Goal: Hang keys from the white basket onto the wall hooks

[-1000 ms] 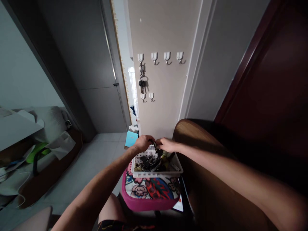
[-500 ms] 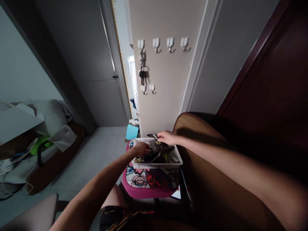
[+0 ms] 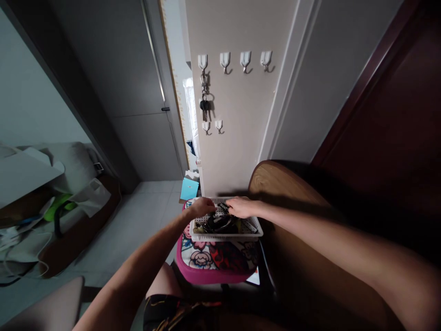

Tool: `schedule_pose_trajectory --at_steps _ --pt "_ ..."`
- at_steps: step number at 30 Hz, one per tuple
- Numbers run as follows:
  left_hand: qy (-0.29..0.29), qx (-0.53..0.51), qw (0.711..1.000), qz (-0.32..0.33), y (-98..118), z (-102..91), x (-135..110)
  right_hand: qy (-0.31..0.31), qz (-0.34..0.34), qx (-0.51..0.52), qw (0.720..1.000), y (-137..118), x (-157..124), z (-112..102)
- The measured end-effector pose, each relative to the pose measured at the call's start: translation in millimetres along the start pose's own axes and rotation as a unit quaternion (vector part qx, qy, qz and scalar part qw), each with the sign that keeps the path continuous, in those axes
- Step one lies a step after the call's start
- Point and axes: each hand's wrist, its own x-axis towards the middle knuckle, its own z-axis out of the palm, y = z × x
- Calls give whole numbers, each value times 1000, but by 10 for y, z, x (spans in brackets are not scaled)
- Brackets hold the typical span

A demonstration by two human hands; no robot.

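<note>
A white plastic basket (image 3: 225, 238) holds keys and other small dark items in a tangle. My left hand (image 3: 203, 207) hovers over its far left corner, fingers pinched together; what lies between them is too small and dark to make out. At the far right side, my right hand (image 3: 243, 207) is closed on a short black strap with pale lettering (image 3: 223, 208), which hangs down into the basket. Below the hands, the basket rests on a padded seat (image 3: 217, 272) with a flower print and a pink edge.
Several white hooks (image 3: 245, 59) are fixed to the wall ahead; a bunch of keys (image 3: 204, 105) hangs from the upper left one. Close on the right stands a brown wooden board or tabletop (image 3: 275, 184). A blue box (image 3: 189, 189) is on the floor beyond the seat.
My left hand has risen from the items toward the basket's far left corner. My right hand and the black strap have come slightly lower, into the basket.
</note>
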Motion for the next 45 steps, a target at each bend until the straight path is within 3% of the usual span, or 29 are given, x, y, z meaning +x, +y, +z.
schedule_pose_trajectory --at_steps 2,6,9,12,16,24,32,38,41,45 --pt "-2 -129 992 -2 26 -84 14 6 -4 2 1000 -10 3 26" --pt "-23 -337 941 -13 97 -164 23 49 -10 54 997 -19 14 35" --pt "-12 -378 925 -17 167 -144 21 93 -27 158 983 -36 34 -13" --pt "8 -391 920 -11 230 -107 24 95 -29 262 960 -43 60 -50" --pt "22 -397 917 -7 247 -86 35 92 18 297 950 -16 79 -59" --pt "37 -341 939 6 195 -134 24 138 17 343 929 18 48 -154" --pt "78 -161 984 0 114 -127 41 133 17 270 954 29 55 -113" --pt "-43 40 998 28 -46 5 -83 100 14 211 972 6 69 30" --pt "-4 68 996 50 -76 136 -135 70 -33 141 987 -24 56 90" --pt "49 45 998 21 -86 185 -122 58 -97 44 993 -66 37 137"
